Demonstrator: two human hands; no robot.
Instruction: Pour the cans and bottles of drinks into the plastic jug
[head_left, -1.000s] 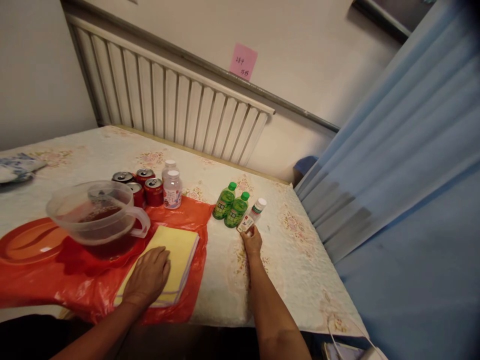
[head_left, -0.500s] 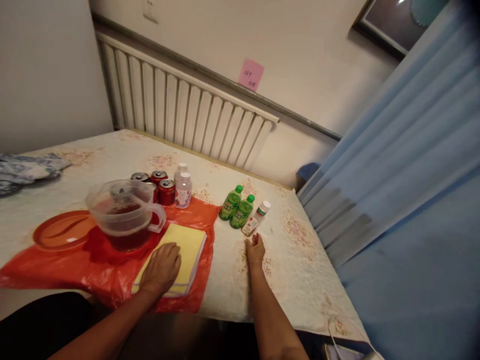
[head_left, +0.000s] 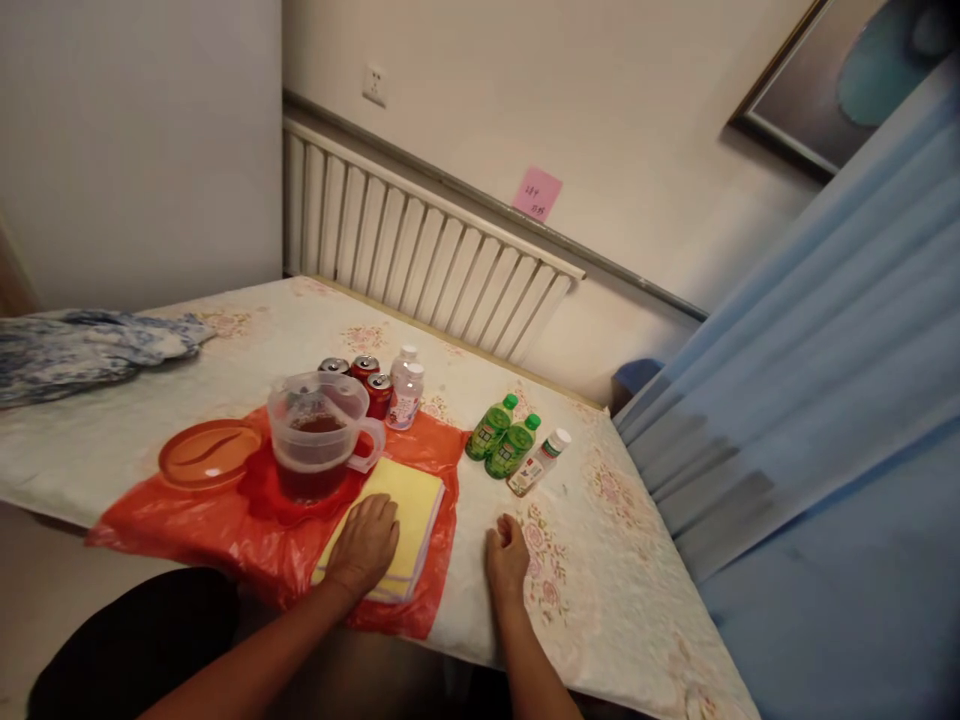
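My left hand lies flat on a folded yellow cloth with a pale edge. My right hand rests on the tablecloth with its fingers loosely curled, and nothing shows in them. Just beyond it stands a clear bottle with a white cap, apart from the hand. Beside that bottle are two green bottles with green caps. Left of the cloth, a clear plastic jug part-filled with brown liquid sits on a red scalloped dish.
A red plastic sheet lies under the cloth and dish, with an orange lid at its left. Behind the jug stand several red cans and two pale pink bottles. Bunched patterned fabric lies far left; a blue curtain hangs right.
The view has shifted, so the table things appear farther right and slightly lower. My right hand has drawn back a little from the clear bottle; my left hand stays on the yellow cloth.
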